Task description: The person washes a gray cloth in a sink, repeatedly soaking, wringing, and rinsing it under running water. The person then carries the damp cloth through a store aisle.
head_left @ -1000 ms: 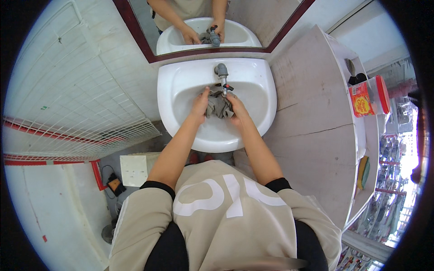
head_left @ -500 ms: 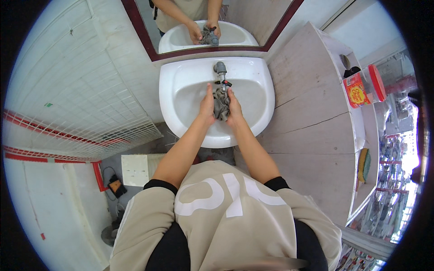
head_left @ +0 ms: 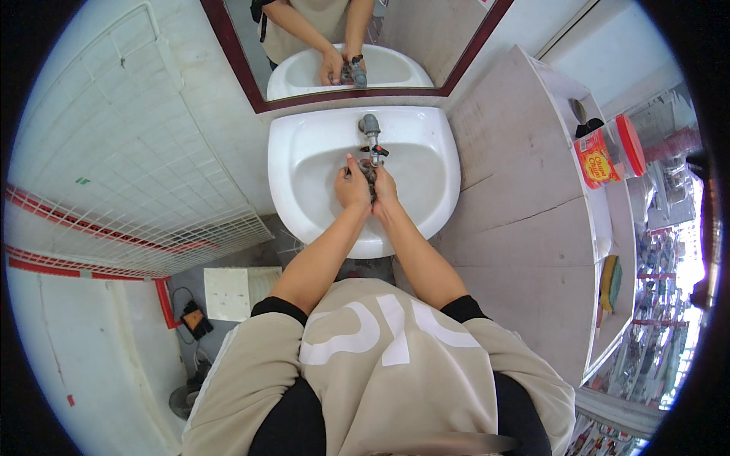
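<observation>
A grey crumpled cloth (head_left: 371,178) is bunched between my two hands over the bowl of a white sink (head_left: 286,178). My left hand (head_left: 352,186) is closed on the cloth's left side, its thumb pointing up. From the other side my right hand (head_left: 385,188) presses and grips it, with the fingers partly hidden. Just above the hands is a grey faucet (head_left: 369,126) with a small black and red handle (head_left: 376,150); whether water runs cannot be made out. Much of the cloth is covered by my palms and fingers.
Behind the sink, a dark red framed mirror (head_left: 334,99) reflects my arms. A white wire grid (head_left: 152,182) leans at left. To the right stands a wooden panel and shelf (head_left: 525,190) holding a red-lidded plastic jar (head_left: 606,156) and a yellow-green sponge (head_left: 610,283). A white box (head_left: 239,292) sits low left.
My hands have drawn closer together and squeezed the cloth into a smaller bunch. The fingers, straighter before, now curl round it. The view has tilted slightly.
</observation>
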